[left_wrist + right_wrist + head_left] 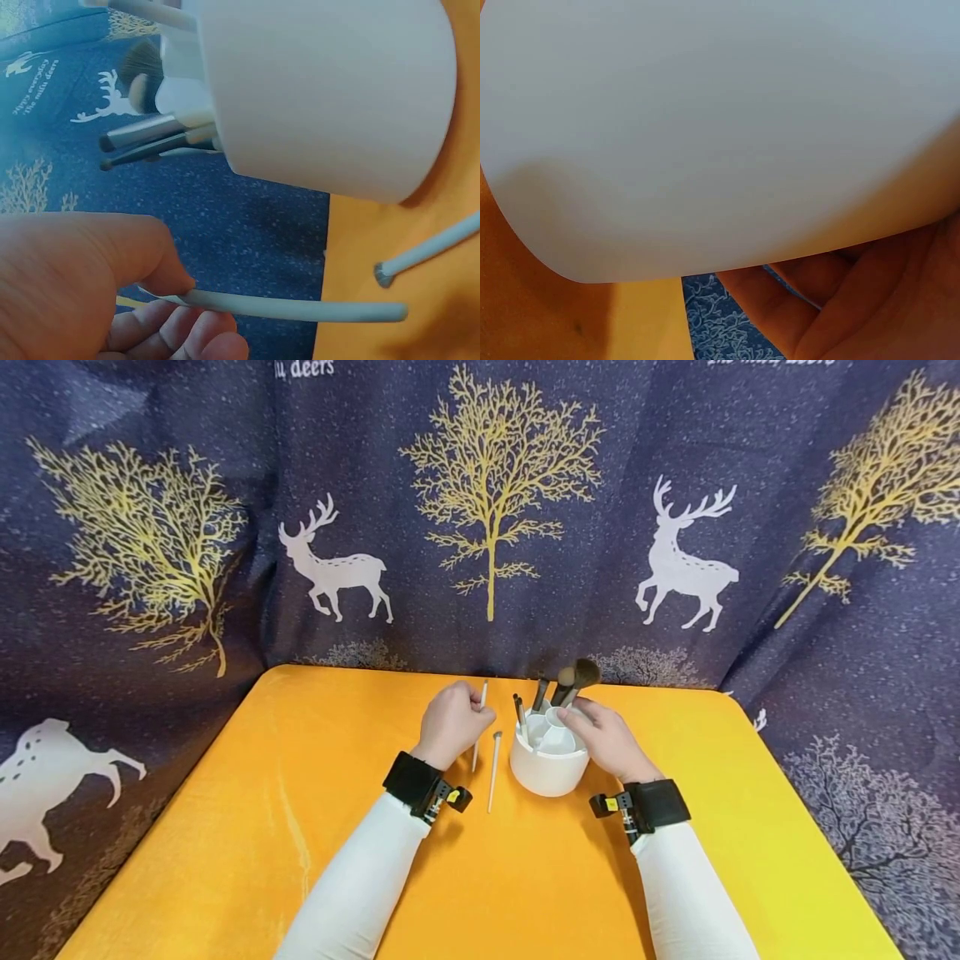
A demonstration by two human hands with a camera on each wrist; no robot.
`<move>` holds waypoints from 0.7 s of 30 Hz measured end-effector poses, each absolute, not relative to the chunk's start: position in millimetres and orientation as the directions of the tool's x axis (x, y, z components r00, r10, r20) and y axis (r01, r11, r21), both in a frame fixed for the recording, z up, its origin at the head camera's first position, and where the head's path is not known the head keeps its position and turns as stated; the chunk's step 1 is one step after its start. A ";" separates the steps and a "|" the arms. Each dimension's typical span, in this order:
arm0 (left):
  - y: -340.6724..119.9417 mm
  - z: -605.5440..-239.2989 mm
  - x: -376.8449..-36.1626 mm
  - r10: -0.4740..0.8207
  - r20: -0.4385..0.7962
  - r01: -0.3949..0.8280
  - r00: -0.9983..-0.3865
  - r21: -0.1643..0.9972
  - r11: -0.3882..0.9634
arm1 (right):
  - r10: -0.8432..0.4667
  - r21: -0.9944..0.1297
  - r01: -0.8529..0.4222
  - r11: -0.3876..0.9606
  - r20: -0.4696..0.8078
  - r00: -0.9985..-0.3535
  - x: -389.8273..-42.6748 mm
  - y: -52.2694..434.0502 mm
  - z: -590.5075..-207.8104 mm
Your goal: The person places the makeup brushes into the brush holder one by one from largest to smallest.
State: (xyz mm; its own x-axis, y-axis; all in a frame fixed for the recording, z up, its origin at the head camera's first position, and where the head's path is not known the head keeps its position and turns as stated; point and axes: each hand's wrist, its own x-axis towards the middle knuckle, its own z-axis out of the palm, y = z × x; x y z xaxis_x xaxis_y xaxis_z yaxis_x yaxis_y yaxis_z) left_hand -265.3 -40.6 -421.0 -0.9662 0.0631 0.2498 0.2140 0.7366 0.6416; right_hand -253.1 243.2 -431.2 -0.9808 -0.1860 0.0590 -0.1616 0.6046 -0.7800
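Between thumb and fingers, my left hand (452, 720) pinches a slim makeup brush (300, 307) with a pale handle. In the left wrist view its handle end points right, and the other end is hidden by the fingers. My right hand (611, 742) grips the far right rim of a round white brush holder (550, 775), thumb at the rim and fingers along the outer wall (705, 150). Dark and pale makeup brushes (587, 672) stand in the holder, heads up. Another pale makeup brush (493, 777) lies on the table between the left hand and the holder.
A yellow-orange cloth covers the table (247, 827). Behind it hangs a dark blue curtain (525, 635) printed with white deer and golden trees, close to the table's back edge.
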 end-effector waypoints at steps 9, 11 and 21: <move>-39.6 -409.1 -258.9 0.070 0.335 0.286 -0.940 0.659 0.696 | -0.189 -0.786 -0.168 0.595 0.066 -0.980 -253.4 242.3 -432.8; -38.8 -406.3 -257.3 0.073 0.349 0.301 -0.934 0.662 0.687 | -0.186 -0.786 -0.164 0.596 0.064 -0.980 -253.3 242.0 -433.0; -35.6 -392.8 -248.7 0.068 0.408 0.350 -0.910 0.673 0.651 | -0.184 -0.782 -0.166 0.600 0.067 -0.981 -252.3 241.3 -432.4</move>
